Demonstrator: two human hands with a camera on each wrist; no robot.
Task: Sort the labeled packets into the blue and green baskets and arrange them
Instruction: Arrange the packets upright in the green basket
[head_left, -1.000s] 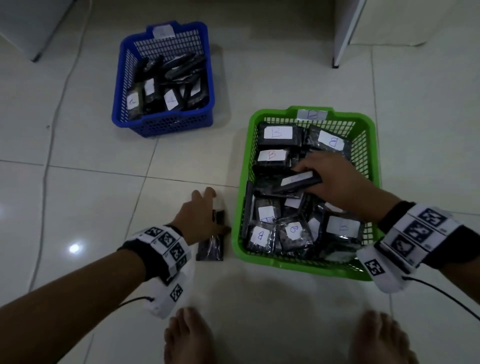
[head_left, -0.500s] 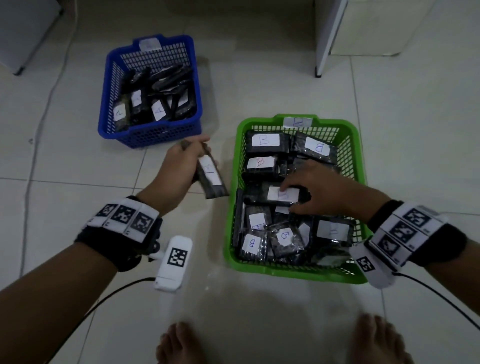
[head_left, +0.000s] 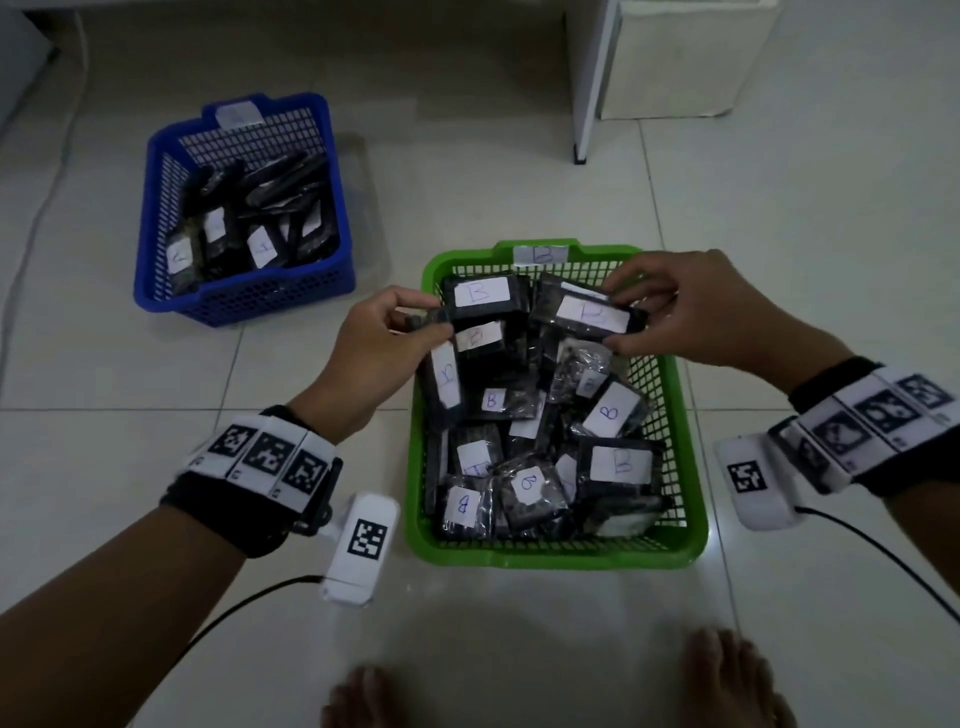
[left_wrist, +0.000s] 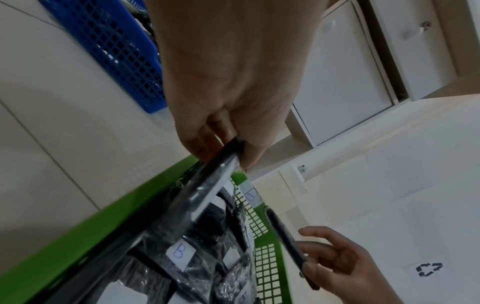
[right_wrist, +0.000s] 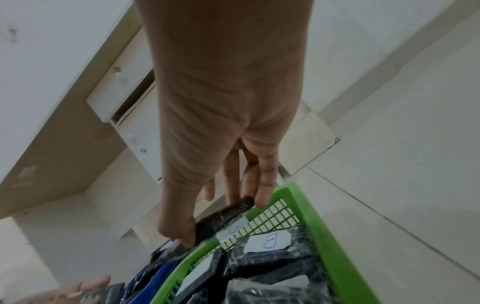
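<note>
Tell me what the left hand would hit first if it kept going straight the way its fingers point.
Probably the flat B-labelled packet at the far left of the green basket: the left hand, pinching its own packet, points right at it. Depth is unclear.

a home room; pale tiled floor (head_left: 779, 260); white cupboards with knobs (left_wrist: 345, 67)

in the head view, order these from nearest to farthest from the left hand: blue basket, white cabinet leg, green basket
From the left hand:
1. green basket, right beside it; the hand is at its left rim.
2. blue basket, farther back on the left.
3. white cabinet leg, farthest, at the back right.
</note>
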